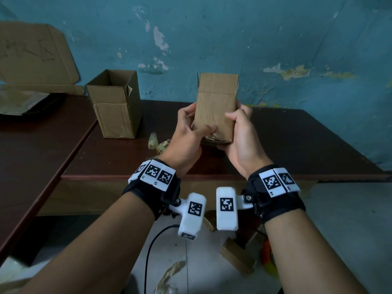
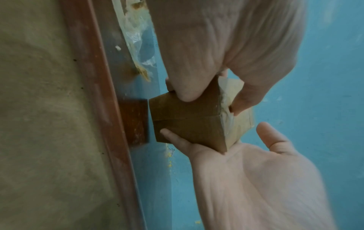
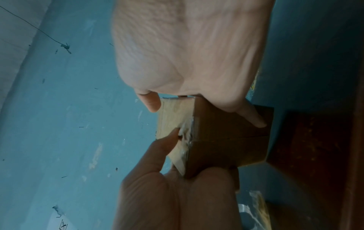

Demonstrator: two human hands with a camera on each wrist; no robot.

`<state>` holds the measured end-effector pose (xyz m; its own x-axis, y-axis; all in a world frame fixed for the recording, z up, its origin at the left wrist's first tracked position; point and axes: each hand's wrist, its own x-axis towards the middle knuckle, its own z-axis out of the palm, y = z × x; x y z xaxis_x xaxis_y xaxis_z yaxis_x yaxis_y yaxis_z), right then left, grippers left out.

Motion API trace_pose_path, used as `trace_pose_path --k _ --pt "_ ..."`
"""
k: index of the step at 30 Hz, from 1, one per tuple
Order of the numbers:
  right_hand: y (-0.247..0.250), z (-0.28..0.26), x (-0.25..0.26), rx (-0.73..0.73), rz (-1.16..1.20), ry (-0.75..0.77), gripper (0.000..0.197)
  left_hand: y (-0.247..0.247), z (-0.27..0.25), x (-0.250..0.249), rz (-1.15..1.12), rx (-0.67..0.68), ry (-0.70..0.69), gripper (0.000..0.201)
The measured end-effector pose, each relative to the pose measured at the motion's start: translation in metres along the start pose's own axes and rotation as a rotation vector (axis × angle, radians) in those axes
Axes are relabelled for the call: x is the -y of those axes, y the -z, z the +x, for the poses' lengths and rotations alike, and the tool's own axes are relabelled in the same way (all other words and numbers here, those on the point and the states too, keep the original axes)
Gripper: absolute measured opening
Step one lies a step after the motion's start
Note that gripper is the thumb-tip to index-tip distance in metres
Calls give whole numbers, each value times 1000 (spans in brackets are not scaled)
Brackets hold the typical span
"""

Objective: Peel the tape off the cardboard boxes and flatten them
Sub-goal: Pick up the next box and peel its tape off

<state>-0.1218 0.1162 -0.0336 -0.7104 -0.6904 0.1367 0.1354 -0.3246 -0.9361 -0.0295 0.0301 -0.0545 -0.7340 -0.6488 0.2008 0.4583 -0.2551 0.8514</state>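
I hold a small brown cardboard box (image 1: pixel 215 105) upright above the dark table (image 1: pixel 297 145), its top flaps standing open. My left hand (image 1: pixel 188 132) curls round the box's left side, and its thumb lies across the low front edge on a crumpled strip of clear tape (image 1: pixel 212 135). My right hand (image 1: pixel 239 134) grips the right side and cups the bottom. In the left wrist view the box (image 2: pixel 187 124) shows its closed bottom seam, with loose tape (image 2: pixel 228 115) under the thumb. The right wrist view shows the box (image 3: pixel 226 140) and the tape (image 3: pixel 184 133) at the thumb tip.
A taller open cardboard box (image 1: pixel 115 105) stands on the table to the left. A wad of peeled tape (image 1: pixel 157 143) lies just left of my hands. Flattened cardboard (image 1: pixel 36 54) leans on the blue wall. Cardboard scraps (image 1: pixel 237 257) and a cable (image 1: pixel 152 247) lie on the floor.
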Motion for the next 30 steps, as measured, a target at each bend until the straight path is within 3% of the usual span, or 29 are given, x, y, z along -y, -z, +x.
trace_pose_path --k 9,14,18,23,28,30 --pt "0 -1 1 -5 -24 -8 59 -2 1 -1 -41 -23 24 70" --pt "3 1 -2 -3 -60 16 48 -4 1 0 -28 -20 -26 77" --pt "3 2 -9 17 -185 67 55 -1 3 -3 -48 -22 -33 78" --pt "-1 9 -19 -33 -342 99 87 0 1 -2 -54 -28 2 77" --pt "1 12 -19 -28 -304 110 90 0 2 -1 -72 -43 18 63" --pt "1 13 -19 -36 -278 106 87 -1 1 -1 -58 -40 6 68"
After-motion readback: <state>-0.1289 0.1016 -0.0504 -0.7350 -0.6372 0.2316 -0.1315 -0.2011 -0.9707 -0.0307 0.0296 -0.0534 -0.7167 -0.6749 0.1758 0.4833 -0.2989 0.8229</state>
